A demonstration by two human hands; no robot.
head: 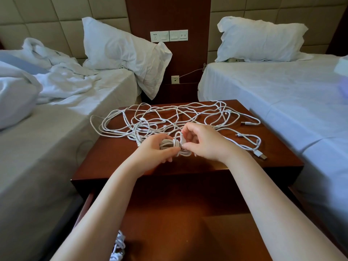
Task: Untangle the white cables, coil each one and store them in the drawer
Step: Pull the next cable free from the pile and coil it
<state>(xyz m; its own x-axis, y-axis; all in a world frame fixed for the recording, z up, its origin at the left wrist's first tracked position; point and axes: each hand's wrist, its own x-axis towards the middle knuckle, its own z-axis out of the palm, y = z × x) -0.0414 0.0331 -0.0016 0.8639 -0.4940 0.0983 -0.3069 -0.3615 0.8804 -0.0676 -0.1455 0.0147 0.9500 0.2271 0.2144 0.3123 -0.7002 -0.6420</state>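
Observation:
A tangle of white cables (pixel 169 117) lies spread over the top of the dark wooden nightstand (pixel 105 149). Just above its front part, my left hand (pixel 152 151) grips a small coiled white cable (pixel 170 145). My right hand (pixel 203 142) pinches the loose end of that coil and holds it against the wraps. Below the top, the drawer (pixel 188 213) stands pulled out toward me. A white coiled cable (pixel 118 245) lies at its near left, partly hidden by my left forearm.
Beds flank the nightstand: a rumpled one (pixel 66 102) on the left, a smooth one (pixel 282 95) on the right, each with a white pillow. USB plugs (pixel 260 154) lie at the nightstand's right edge. Wall sockets (pixel 169 35) sit on the panel behind.

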